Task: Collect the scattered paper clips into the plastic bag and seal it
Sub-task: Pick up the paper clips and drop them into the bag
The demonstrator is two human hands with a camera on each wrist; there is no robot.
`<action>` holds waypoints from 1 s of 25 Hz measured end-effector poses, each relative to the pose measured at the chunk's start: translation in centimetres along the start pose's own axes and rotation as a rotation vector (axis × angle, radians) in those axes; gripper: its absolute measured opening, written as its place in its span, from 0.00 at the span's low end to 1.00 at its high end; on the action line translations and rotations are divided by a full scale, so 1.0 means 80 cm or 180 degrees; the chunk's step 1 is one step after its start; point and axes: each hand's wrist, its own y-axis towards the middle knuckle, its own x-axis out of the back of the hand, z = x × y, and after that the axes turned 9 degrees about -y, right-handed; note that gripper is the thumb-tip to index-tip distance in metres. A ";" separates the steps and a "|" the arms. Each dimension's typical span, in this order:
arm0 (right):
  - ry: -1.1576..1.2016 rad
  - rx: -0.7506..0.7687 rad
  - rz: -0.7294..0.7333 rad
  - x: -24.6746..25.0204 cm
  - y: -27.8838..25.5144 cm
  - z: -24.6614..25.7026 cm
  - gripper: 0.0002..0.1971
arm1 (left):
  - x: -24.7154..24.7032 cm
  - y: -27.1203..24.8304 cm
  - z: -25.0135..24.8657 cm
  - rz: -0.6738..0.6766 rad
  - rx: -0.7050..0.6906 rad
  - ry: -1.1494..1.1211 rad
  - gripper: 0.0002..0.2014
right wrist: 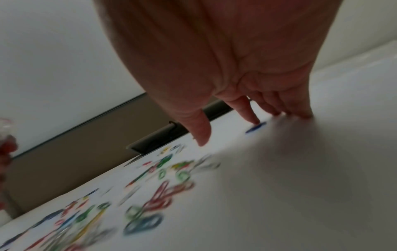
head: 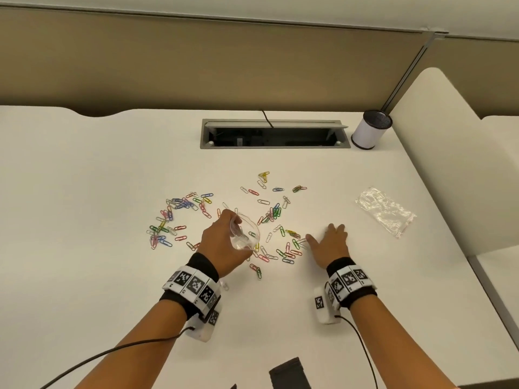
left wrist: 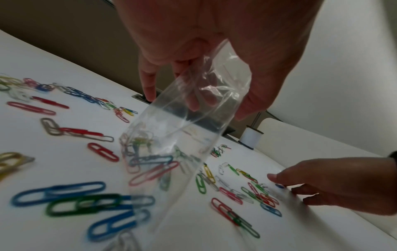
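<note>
The left hand (head: 224, 242) is gripping a clear plastic bag (head: 243, 234) above the paper clips (head: 185, 217) scattered between and beside both hands, while the right hand (head: 331, 244) is pressing straight, spread fingers (right wrist: 253, 117) onto the tabletop (head: 84, 192).

No words, brand names or numbers can be read on anything in these views. The only signs are the black-and-white square coded markers (head: 193, 284) on the white band just behind the left hand (head: 224, 242), and the same kind of markers (head: 348, 279) on the band behind the right hand (head: 328, 242). Their patterns carry no legible letters or digits.
</note>
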 end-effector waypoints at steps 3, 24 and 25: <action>0.0251 0.0492 0.0129 -0.034 -0.021 0.023 0.49 | 0.004 -0.004 0.004 -0.0007 0.0018 0.0026 0.24; -0.0584 0.1565 -0.0553 -0.051 -0.047 0.023 0.13 | -0.017 -0.028 -0.016 0.0093 -0.0011 -0.0285 0.25; -0.0358 0.1402 -0.0495 -0.045 -0.046 0.023 0.11 | -0.017 -0.030 -0.014 0.0096 -0.0014 -0.0280 0.25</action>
